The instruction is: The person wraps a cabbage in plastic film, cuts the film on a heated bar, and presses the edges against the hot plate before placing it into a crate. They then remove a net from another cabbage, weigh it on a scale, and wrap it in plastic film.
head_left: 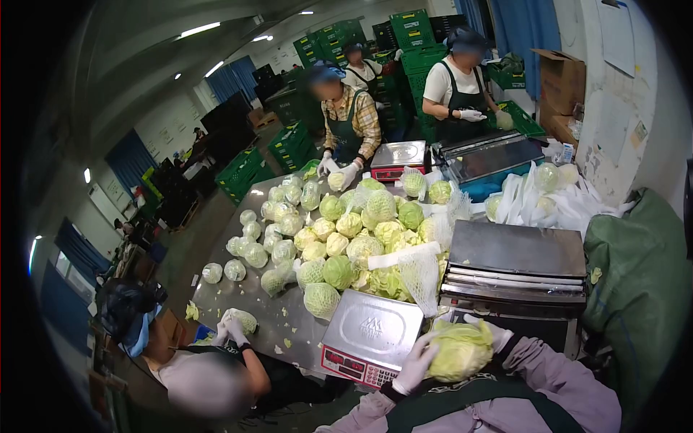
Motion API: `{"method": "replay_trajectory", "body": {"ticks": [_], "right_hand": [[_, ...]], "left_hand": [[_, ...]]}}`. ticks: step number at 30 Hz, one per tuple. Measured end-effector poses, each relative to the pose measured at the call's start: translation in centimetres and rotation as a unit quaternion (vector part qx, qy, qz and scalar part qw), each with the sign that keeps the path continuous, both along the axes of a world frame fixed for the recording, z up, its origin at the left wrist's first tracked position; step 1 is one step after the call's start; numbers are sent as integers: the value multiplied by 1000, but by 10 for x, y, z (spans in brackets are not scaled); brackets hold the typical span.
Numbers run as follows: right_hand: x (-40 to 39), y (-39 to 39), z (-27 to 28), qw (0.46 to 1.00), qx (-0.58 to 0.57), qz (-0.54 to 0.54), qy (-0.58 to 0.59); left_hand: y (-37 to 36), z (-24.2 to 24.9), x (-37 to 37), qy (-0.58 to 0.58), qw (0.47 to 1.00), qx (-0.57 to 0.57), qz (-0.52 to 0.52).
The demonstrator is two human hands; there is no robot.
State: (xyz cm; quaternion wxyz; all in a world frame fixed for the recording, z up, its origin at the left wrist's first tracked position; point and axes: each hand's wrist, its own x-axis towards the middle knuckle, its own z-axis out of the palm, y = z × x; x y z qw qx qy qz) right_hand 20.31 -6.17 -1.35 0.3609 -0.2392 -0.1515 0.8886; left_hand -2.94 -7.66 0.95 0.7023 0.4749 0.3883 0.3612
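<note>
A trimmed pale green cabbage is held close to my body, just right of the scale. My left hand, in a white glove, grips its left side. On the upper right side of the cabbage, my right hand presses with its gloved fingers, partly hidden behind the leaves. A digital scale with a bare metal plate and red display panel lies by my left hand. Beyond my right hand is a metal wrapping machine. White foam netting rests between the scale and the cabbage pile.
Many cabbages, some wrapped, cover the steel table. A co-worker at the left handles one; others stand at the far side. A second scale, white bags, a green sack and green crates surround the table.
</note>
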Motion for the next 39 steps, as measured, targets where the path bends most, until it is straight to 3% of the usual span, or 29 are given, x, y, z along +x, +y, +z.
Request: {"method": "replay_trajectory", "body": {"ticks": [1,2,5,7,9,14,19,22,27,31,33,36,38,39], "right_hand": [[7,-7,9,1000,2,13,2],[7,-13,13,1000,7,-2,5],[3,-18,28,998,-18,28,48],[0,-12,15,998,-12,18,58],[-1,-11,3,992,0,53,112],[-2,-14,12,993,-54,25,106],[-8,-18,25,998,8,-32,58],[-7,-18,13,998,-31,-20,58],[-9,-14,24,999,-1,24,21],[-9,-12,24,997,-4,61,40],[-2,-13,22,988,-40,65,133],[-6,-7,-3,995,21,16,99],[-4,-4,-5,995,56,10,79],[-2,-2,3,995,22,20,91]], "left_hand": [[2,-6,0,102,981,157,-46],[-5,32,9,108,977,183,-10],[1,35,10,96,958,270,-20],[10,39,11,85,968,238,-5],[19,41,9,139,953,266,-30],[24,54,17,206,913,351,-34],[22,52,20,193,931,308,-33],[21,51,19,188,915,356,-39],[11,54,11,189,909,371,-26],[-2,52,1,194,918,345,-14],[-19,49,0,178,930,321,9],[-19,45,0,184,940,287,8],[-11,70,12,177,926,319,100],[-9,70,12,177,925,321,103]]}}
